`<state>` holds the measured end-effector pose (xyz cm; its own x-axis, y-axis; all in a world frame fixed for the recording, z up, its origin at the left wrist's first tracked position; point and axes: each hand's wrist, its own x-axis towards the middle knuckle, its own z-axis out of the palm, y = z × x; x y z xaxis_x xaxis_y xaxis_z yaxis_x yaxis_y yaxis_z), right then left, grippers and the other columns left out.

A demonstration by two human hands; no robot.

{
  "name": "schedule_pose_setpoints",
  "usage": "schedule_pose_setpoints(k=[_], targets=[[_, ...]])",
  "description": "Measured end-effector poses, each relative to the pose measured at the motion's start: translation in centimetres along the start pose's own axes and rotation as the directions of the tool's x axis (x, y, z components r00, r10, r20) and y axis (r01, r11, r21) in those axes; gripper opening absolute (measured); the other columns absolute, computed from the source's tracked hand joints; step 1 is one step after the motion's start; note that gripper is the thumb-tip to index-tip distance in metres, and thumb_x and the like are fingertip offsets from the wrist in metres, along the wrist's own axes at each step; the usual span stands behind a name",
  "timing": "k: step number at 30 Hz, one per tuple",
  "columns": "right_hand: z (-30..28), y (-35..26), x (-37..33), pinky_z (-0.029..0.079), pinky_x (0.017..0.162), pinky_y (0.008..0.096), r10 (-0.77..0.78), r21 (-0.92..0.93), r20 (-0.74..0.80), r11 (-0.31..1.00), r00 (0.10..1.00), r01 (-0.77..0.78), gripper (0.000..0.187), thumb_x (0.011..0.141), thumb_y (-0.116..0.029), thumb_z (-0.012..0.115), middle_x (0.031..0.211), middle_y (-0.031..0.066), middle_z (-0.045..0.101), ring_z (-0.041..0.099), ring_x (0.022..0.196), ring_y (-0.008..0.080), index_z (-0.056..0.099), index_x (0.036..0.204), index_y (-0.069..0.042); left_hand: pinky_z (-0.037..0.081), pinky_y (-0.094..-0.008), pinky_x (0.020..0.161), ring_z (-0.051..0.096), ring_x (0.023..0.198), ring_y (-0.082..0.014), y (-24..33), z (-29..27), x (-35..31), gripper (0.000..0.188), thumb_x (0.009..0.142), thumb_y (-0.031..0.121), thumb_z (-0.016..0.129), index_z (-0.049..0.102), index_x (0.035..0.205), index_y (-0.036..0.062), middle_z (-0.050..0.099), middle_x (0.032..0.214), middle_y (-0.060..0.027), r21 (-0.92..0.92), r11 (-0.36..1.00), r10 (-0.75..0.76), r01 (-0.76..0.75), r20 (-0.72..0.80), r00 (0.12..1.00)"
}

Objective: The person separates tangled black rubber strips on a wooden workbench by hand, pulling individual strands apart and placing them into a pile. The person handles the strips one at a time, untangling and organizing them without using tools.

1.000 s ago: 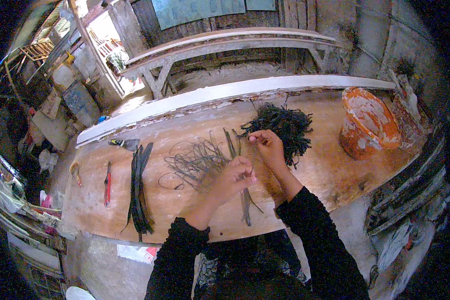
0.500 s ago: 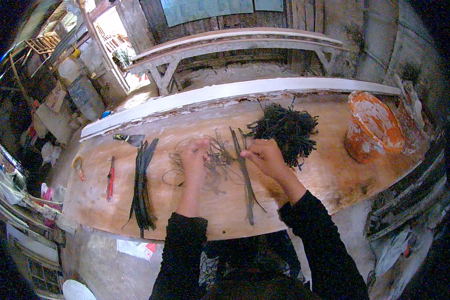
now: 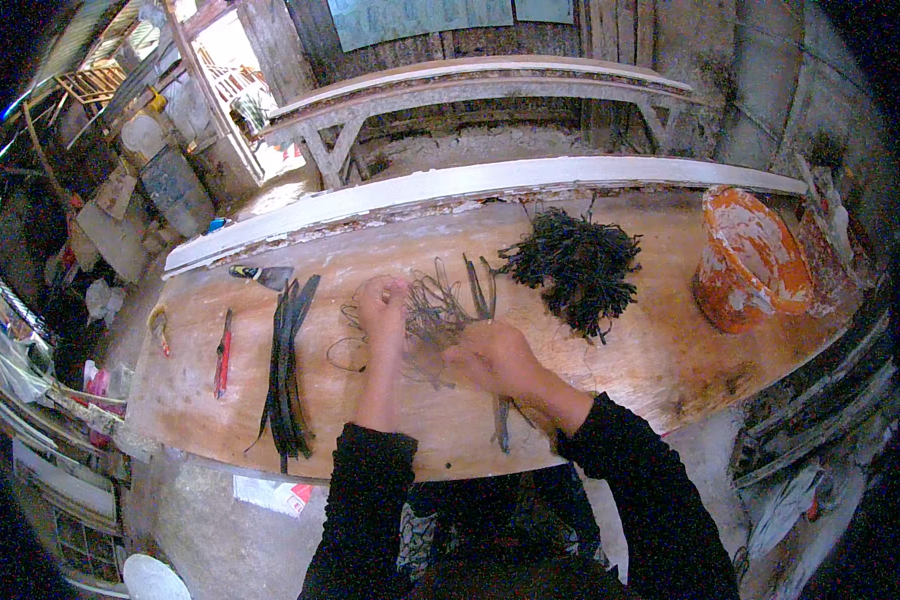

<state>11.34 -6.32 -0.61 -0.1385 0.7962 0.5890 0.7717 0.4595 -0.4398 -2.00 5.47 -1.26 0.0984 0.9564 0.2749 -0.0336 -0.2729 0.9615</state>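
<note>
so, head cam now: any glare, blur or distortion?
Head view, upper left: doorway blown out. Head view, centre: right hand smeared, left hand a bit soft, cords hazy. Head view, behind the table: white board bowed by the fisheye.

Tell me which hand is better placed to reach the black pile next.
Probably your right hand: it's nearer the black pile; thin cords lie between your left hand and the pile.

Worktop (image 3: 660, 370) room btwn black heap (image 3: 575, 265) & orange bucket (image 3: 722, 297): a hand fits thru. Narrow gap btwn red tool (image 3: 223, 357) & dark strips (image 3: 287, 370). Cord tangle (image 3: 438, 308) blocks btwn L hand (image 3: 381, 306) & R hand (image 3: 497, 355); white beam (image 3: 470, 183) walls off far side.
</note>
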Motion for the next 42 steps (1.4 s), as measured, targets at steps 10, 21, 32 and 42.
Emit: schedule_pose_setpoints(k=[10,21,32,42], targets=[[-1.8,2.9,-0.1,0.043,0.060,0.0356,0.324,-0.224,-0.044,0.919,0.945,-0.325,0.034,0.065,-0.027,0.062,0.069,0.0097,0.057,0.056,0.069,0.0275,0.051,0.093,-0.011,0.040,-0.0275,0.068,0.052,0.076,-0.0170,-1.0,-2.9,2.5,0.019,0.076,0.018,0.053,0.057,0.085,0.0010,0.056,0.083,-0.0109,0.419,0.897,0.180,-0.140,-0.057,0.982],[-1.5,3.6,-0.1,0.041,0.057,0.0309,0.508,0.102,-0.052,0.859,0.860,-0.502,0.029,0.061,-0.008,0.065,0.066,0.0079,0.056,0.053,0.061,0.0203,0.053,0.087,-0.008,0.039,-0.0298,0.076,0.048,0.085,-0.0220,-0.4,-0.8,1.0,0.024,0.070,0.005,0.055,0.057,0.094,0.0053,0.050,0.095,-0.0103,0.362,0.842,0.366,-0.401,0.164,0.916],[-2.1,4.0,0.4,0.039,0.052,0.0189,0.495,0.626,0.138,0.627,0.858,-0.463,0.021,0.062,-0.004,0.066,0.062,-0.0016,0.053,0.048,0.056,0.0057,0.057,0.080,-0.002,0.029,-0.0388,0.086,0.034,0.103,-0.0281,2.8,2.3,-2.8,0.039,0.065,0.006,0.060,0.058,0.097,0.0275,0.041,0.111,-0.0075,0.506,0.516,0.528,-0.691,0.448,0.722],[-2.5,3.6,0.6,0.039,0.052,0.0184,0.428,0.622,0.185,0.646,0.885,-0.443,0.018,0.064,-0.003,0.064,0.062,-0.0017,0.051,0.047,0.056,0.0051,0.056,0.079,-0.001,0.028,-0.0392,0.086,0.034,0.102,-0.0281,2.7,2.0,-2.9,0.028,0.061,0.006,0.060,0.063,0.087,0.0190,0.042,0.110,-0.0044,0.515,0.485,0.516,-0.706,0.484,0.707]])
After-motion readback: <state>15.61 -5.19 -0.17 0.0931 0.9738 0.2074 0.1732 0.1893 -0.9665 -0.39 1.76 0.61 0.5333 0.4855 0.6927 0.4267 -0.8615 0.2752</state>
